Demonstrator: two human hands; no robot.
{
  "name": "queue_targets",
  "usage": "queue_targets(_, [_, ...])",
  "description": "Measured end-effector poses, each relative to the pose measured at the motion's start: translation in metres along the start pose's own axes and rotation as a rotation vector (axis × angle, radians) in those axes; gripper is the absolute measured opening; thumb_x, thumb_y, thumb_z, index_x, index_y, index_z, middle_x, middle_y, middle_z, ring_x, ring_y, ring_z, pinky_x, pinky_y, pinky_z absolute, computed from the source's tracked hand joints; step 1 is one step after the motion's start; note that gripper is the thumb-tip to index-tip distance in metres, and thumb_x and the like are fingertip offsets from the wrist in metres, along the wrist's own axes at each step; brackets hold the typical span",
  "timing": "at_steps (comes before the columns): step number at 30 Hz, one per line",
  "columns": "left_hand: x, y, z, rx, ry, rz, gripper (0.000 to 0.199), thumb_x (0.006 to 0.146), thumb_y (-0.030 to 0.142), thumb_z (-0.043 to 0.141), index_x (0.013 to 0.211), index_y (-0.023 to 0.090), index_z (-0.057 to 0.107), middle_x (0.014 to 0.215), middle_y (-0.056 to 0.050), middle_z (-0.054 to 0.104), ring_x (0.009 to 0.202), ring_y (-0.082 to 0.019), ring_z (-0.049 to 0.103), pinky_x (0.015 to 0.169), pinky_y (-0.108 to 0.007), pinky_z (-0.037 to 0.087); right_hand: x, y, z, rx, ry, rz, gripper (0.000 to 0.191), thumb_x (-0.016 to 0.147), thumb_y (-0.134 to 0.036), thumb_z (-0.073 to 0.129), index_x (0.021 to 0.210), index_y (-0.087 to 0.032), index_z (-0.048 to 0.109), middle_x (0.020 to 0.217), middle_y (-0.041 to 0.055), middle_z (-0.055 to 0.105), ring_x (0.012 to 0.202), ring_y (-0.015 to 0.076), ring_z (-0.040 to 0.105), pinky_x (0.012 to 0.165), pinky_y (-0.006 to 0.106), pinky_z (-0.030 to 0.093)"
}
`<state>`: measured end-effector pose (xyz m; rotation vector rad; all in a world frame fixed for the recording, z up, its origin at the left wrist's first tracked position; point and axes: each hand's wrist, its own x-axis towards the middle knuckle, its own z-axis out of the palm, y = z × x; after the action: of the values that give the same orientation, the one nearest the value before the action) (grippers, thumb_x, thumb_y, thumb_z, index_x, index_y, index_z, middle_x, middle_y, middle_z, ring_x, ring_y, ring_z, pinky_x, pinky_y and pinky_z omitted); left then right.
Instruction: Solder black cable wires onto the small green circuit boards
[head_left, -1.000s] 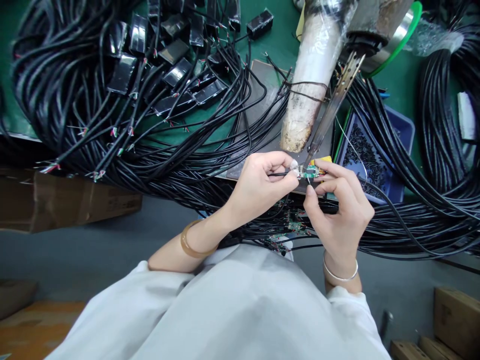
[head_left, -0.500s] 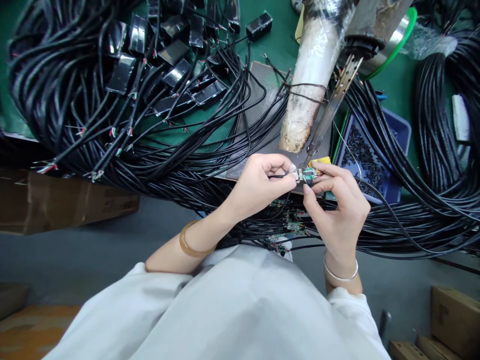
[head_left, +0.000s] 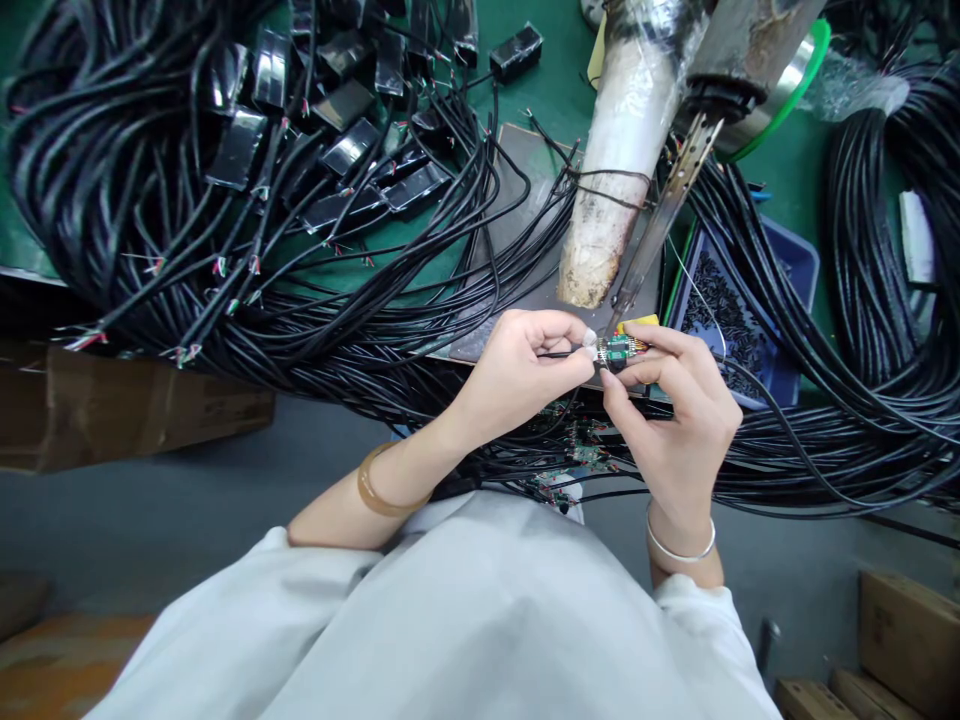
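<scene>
Head view: looking down on green counter (head_left: 559,95) with cable bundles (head_left: 90,170) and soldering iron (head_left: 664,215), pinching with left hand (head_left: 521,365) and right hand (head_left: 679,395), respectively, one black cable (head_left: 556,354) and one small green circuit board (head_left: 617,350), located between both hands near the iron's tip (head_left: 613,317).

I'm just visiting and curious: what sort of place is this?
Probably an electronics assembly workshop: a soldering iron points at a small circuit board, and black cables crowd the green bench.
</scene>
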<state>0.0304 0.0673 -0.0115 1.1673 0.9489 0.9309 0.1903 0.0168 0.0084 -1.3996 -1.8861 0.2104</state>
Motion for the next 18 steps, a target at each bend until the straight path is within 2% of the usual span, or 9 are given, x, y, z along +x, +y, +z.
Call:
queue_targets(8, [0.0003, -0.0033, -0.0001, -0.006, -0.011, 0.019, 0.008, 0.073, 0.016, 0.064, 0.065, 0.013, 0.065, 0.063, 0.001, 0.058, 0.056, -0.006, 0.048, 0.053, -0.017, 0.039, -0.0002, -0.001, 0.0006, 0.018, 0.0, 0.005, 0.015, 0.083, -0.01, 0.071, 0.081, -0.021, 0.061, 0.108, 0.0039, 0.07, 0.104, 0.0195, 0.069, 0.092, 0.038, 0.058])
queue_targets(14, [0.0015, -0.0015, -0.0014, -0.033, -0.027, -0.002, 0.008, 0.071, 0.015, 0.065, 0.064, 0.012, 0.064, 0.054, 0.005, 0.048, 0.05, -0.004, 0.037, 0.047, -0.017, 0.029, -0.0006, -0.001, 0.0012, 0.022, -0.005, 0.013, 0.014, 0.083, -0.011, 0.07, 0.081, -0.021, 0.061, 0.109, 0.0044, 0.07, 0.104, 0.0195, 0.069, 0.092, 0.038, 0.057])
queue_targets(18, [0.0022, -0.0011, -0.0014, -0.05, -0.029, -0.019, 0.006, 0.07, 0.015, 0.064, 0.065, 0.011, 0.064, 0.055, 0.004, 0.05, 0.051, -0.004, 0.038, 0.049, -0.017, 0.031, -0.0017, -0.0004, 0.0009, 0.022, -0.018, 0.019, 0.014, 0.083, -0.01, 0.071, 0.081, -0.021, 0.061, 0.113, 0.0043, 0.069, 0.101, 0.019, 0.07, 0.091, 0.037, 0.058])
